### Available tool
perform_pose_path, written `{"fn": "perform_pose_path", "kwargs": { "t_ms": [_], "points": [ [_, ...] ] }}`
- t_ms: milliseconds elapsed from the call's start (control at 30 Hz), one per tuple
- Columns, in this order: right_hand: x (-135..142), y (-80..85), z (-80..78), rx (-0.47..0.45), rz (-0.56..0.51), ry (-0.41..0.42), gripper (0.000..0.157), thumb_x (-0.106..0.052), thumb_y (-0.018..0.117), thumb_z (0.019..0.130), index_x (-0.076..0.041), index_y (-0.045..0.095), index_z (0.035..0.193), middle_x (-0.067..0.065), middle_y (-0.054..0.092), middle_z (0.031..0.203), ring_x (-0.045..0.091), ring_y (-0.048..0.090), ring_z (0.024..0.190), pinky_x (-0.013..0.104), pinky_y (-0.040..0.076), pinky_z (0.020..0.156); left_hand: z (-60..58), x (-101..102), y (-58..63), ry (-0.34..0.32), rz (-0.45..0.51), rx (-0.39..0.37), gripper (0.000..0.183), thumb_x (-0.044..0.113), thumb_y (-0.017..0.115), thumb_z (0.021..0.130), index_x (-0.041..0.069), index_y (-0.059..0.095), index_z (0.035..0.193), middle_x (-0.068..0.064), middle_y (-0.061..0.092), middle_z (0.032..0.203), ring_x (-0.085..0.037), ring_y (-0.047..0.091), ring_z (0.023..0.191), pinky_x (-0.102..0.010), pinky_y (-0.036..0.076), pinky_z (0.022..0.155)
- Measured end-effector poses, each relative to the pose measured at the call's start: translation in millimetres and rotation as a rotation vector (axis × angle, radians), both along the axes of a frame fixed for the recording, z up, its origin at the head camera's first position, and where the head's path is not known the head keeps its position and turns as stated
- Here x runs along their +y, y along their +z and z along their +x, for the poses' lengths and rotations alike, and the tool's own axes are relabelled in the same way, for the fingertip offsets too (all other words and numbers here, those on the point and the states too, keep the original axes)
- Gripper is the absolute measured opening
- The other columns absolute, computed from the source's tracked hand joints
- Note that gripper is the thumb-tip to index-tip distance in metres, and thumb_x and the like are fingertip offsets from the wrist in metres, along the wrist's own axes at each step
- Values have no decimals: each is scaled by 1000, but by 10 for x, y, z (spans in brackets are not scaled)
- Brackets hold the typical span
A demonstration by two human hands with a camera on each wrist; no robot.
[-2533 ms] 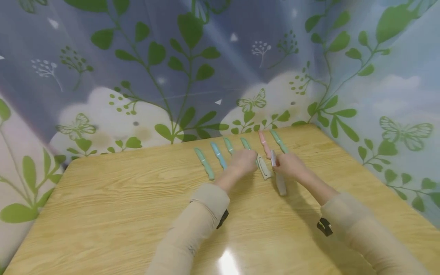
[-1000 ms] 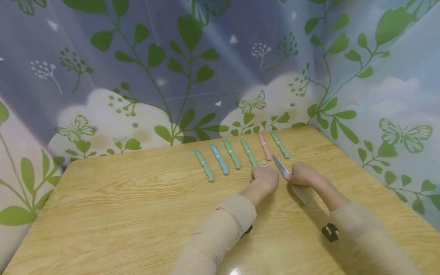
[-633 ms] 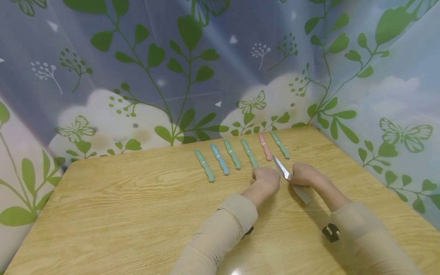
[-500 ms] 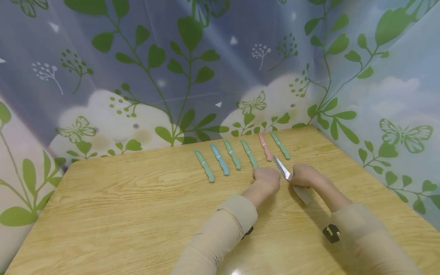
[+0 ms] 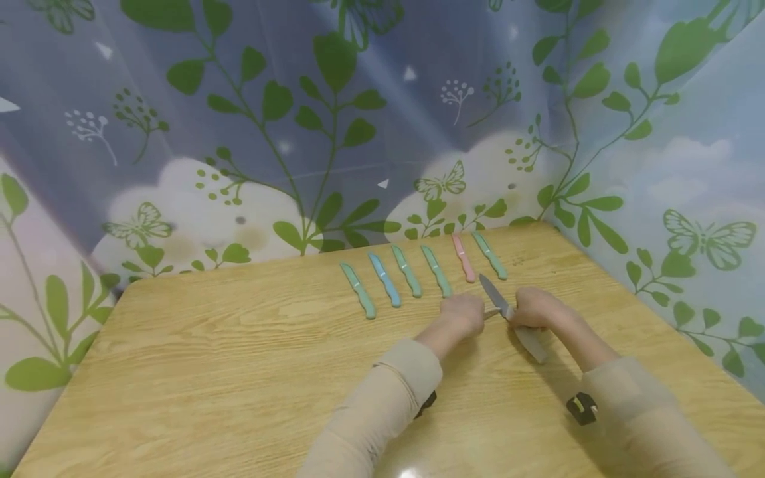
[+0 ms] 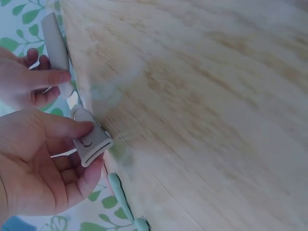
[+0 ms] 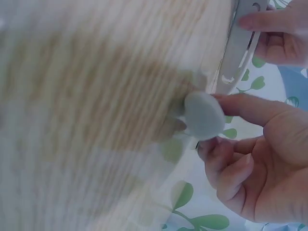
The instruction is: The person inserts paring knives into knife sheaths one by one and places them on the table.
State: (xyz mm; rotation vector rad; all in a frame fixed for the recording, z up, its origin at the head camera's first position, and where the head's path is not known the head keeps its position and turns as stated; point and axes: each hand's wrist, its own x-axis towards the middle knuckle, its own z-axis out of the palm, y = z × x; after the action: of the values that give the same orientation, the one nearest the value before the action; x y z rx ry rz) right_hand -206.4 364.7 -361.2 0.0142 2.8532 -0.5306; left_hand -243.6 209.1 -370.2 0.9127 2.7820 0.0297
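My left hand (image 5: 463, 315) pinches a pale beige knife sheath (image 6: 91, 139) between thumb and fingers; in the left wrist view its slotted end faces the camera. Only a thin strip of the sheath (image 5: 492, 313) shows past the fingers in the head view, directed at the knife. In my right hand (image 5: 534, 309) is a kitchen knife (image 5: 495, 292), gripped by its beige handle (image 5: 530, 344), the bare blade pointing away and slightly left. The handle's rounded end (image 7: 204, 115) faces the camera in the right wrist view. Both hands are close together, low over the wooden table.
Beyond the hands several small knives lie in a slanted row: a green knife (image 5: 357, 290) at left, a blue knife (image 5: 384, 279), more green ones, and a pink knife (image 5: 463, 257). Leaf-patterned curtains (image 5: 335, 146) hang along the table's (image 5: 239, 358) back and right edges.
Both hands have moved rightward and nearer the person with sheath and knife. The knife has tilted leftward. Since half a second ago, a strip of the sheath has appeared beside the left fingers.
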Motion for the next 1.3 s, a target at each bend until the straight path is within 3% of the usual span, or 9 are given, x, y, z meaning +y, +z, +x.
{"fn": "perform_pose_path", "kwargs": {
  "t_ms": [200, 367, 600, 867, 1033, 1167, 1300],
  "points": [
    [17, -30, 20, -42, -8, 13, 20, -9, 57, 75, -12, 44, 60, -2, 40, 54, 7, 33, 43, 16, 30, 39, -121, -189, 55, 10, 144, -103, 9, 20, 59, 90, 11, 63, 92, 3, 55, 71, -10, 49, 58, -19, 44, 51],
    [23, -63, 33, 16, -3, 42, 16, -10, 56, 77, -8, 46, 64, 2, 45, 60, 12, 40, 51, 21, 36, 45, -288, -434, 107, 24, 335, -199, 13, 13, 59, 89, 3, 63, 97, 0, 54, 69, -11, 49, 57, -18, 42, 47],
    [18, -92, 53, 37, -14, 55, 13, -11, 58, 81, -3, 52, 73, 3, 48, 65, 15, 44, 57, 25, 40, 50, -480, -730, 107, 99, 547, -328, 15, 4, 58, 87, -4, 60, 99, -8, 60, 80, -17, 59, 68, -20, 51, 54],
    [-15, -45, 79, 75, -42, 57, 26, -11, 55, 83, -11, 44, 60, -2, 41, 54, 10, 37, 48, 21, 34, 45, -579, -979, 208, 177, 693, -348, 25, 2, 58, 85, -6, 58, 109, -16, 61, 100, -28, 61, 90, -30, 55, 70],
    [-42, -48, 93, 98, -57, 69, 28, -11, 54, 82, -13, 40, 59, -3, 39, 53, 9, 35, 47, 19, 32, 44, -653, -1119, 198, 227, 810, -399, 32, 3, 58, 86, -6, 54, 117, -19, 61, 106, -30, 60, 95, -32, 56, 76],
    [-84, -47, 107, 90, -80, 59, 21, -12, 56, 84, -8, 46, 66, 1, 45, 58, 12, 41, 51, 21, 36, 46, -714, -1231, 168, 263, 960, -479, 35, 1, 55, 88, -10, 50, 120, -22, 59, 111, -32, 60, 99, -32, 55, 79],
    [-157, -27, 114, 90, -103, 34, 19, -15, 54, 86, 4, 55, 85, 7, 54, 70, 16, 49, 58, 25, 44, 49, -770, -1353, 163, 340, 1087, -543, 40, -2, 53, 89, -11, 43, 127, -25, 58, 113, -34, 60, 101, -34, 54, 83]
  ]
}}
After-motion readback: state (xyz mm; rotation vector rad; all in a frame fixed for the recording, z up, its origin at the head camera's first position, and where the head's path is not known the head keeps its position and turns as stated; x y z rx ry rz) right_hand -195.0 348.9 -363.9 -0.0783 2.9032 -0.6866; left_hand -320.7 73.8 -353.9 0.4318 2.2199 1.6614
